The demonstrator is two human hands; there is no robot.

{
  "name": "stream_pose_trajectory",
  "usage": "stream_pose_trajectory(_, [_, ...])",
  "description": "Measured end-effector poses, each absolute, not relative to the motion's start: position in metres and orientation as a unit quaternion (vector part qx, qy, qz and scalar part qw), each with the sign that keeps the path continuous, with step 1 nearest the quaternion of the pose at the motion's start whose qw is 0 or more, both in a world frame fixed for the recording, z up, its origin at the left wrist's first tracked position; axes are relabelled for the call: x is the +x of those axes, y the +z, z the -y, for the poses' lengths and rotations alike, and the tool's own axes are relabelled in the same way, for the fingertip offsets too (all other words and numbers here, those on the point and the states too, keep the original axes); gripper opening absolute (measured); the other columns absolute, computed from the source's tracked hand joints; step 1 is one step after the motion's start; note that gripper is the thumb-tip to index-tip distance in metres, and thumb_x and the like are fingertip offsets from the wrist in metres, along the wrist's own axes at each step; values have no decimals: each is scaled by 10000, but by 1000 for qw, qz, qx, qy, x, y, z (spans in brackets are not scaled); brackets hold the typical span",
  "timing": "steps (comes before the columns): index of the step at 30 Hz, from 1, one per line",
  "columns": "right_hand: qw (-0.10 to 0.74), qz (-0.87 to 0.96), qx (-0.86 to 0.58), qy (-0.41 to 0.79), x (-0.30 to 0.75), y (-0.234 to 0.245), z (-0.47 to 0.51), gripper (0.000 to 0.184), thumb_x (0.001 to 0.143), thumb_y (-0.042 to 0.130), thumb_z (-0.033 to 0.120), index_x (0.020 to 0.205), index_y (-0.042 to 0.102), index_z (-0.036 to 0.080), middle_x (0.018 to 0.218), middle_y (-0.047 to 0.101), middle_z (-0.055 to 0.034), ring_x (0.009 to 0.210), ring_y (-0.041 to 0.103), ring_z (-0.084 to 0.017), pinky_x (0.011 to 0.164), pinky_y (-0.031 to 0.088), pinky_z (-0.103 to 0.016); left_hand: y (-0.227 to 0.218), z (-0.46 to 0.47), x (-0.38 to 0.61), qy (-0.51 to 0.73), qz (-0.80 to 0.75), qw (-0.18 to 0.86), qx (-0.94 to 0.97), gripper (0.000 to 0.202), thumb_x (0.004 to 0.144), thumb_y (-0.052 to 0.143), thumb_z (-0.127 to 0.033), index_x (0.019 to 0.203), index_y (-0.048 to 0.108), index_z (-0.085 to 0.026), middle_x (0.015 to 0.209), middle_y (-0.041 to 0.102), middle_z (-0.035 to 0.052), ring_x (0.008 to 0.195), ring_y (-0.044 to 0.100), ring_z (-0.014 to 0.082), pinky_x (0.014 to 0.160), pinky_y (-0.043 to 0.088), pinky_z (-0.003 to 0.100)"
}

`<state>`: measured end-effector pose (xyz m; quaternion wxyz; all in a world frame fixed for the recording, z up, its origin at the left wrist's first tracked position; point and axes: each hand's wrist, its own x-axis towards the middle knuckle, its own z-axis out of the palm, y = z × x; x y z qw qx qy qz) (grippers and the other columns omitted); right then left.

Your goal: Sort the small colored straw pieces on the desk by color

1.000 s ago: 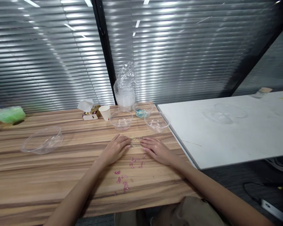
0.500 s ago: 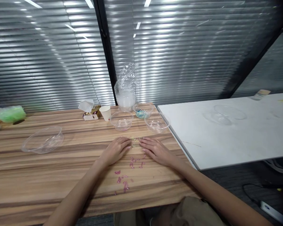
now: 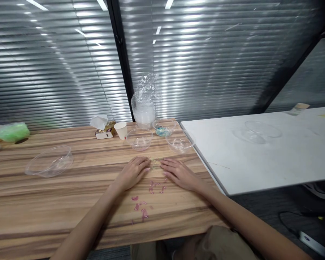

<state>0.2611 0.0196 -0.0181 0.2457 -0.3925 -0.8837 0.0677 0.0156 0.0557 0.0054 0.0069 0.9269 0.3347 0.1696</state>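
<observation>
My left hand (image 3: 133, 173) rests palm down on the wooden table, its fingers stretched out. Facing it from the other side is my right hand (image 3: 179, 174), also palm down with the fingers extended. Between the two sets of fingertips lie small yellowish clear pieces (image 3: 155, 163), which the fingertips touch or nearly touch. Closer to my body are scattered small pink pieces (image 3: 152, 187), with a second loose group of pink pieces (image 3: 144, 213) near the table's front. Neither hand grips anything that I can see.
Beyond my hands stand a clear bowl (image 3: 140, 141), another clear bowl (image 3: 180, 143) and a bowl with blue pieces (image 3: 161, 131). Behind are a paper cup (image 3: 121, 130), tissue box (image 3: 105, 133) and plastic-wrapped stack (image 3: 144, 115). A clear bowl (image 3: 50, 168) sits left; a white table (image 3: 260, 159) adjoins right.
</observation>
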Motion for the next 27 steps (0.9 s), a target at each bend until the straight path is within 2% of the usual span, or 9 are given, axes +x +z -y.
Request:
stream_pose_trajectory(9, [245, 884, -393, 65, 261, -19, -21, 347, 948, 401, 292, 1266, 515, 215, 1289, 510, -61, 1234, 409, -225, 1029, 336, -437, 10, -56, 15, 158, -360, 1, 919, 338, 955, 328, -340, 1011, 613, -167, 988, 644, 82, 980, 566, 203, 884, 447, 363])
stream_pose_trajectory(27, [238, 885, -394, 66, 262, -18, -21, 348, 949, 401, 287, 1270, 510, 208, 1304, 496, -57, 1233, 404, -220, 1033, 327, -432, 9, -56, 16, 163, -343, 14, 925, 313, 954, 344, -318, 1045, 603, -167, 1006, 626, 77, 983, 549, 194, 891, 440, 355])
